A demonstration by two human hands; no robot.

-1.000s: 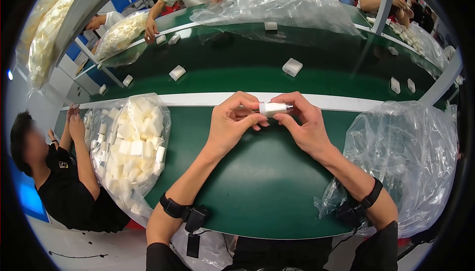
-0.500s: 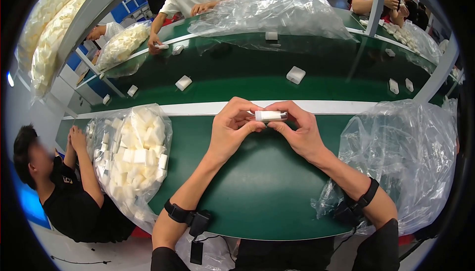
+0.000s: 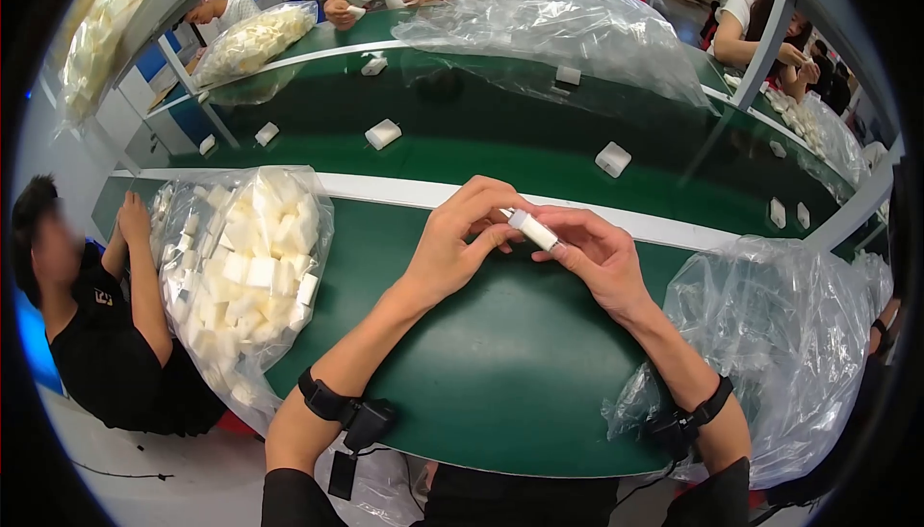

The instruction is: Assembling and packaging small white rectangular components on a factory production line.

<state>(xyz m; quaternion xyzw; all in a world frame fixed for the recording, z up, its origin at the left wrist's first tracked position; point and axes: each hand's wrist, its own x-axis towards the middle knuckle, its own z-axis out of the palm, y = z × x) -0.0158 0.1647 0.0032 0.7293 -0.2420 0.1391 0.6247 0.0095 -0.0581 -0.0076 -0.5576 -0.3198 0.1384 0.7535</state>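
Note:
Between both hands, above the near side of the green table (image 3: 500, 354), is a small white block-shaped piece (image 3: 535, 231) with a clear, translucent-looking casing at its ends. My left hand (image 3: 467, 238) pinches its upper left end between thumb and fingers. At the lower right end, my right hand (image 3: 595, 256) grips it with thumb and fingers. The piece lies tilted, its right end lower. My fingers partly cover both ends, so its exact kind is unclear.
A clear bag of cream-white blocks (image 3: 255, 277) stands at left, beside a person in black (image 3: 111, 334). A crumpled clear bag (image 3: 770, 344) lies at right. Beyond a white rail (image 3: 385, 190), a dark green belt (image 3: 500, 147) carries several white pieces. People sit opposite.
The white piece has turned from level to tilted, its right end now lower. My right fingers have shifted along it. Across the belt, a person's hand has lifted away with a white piece.

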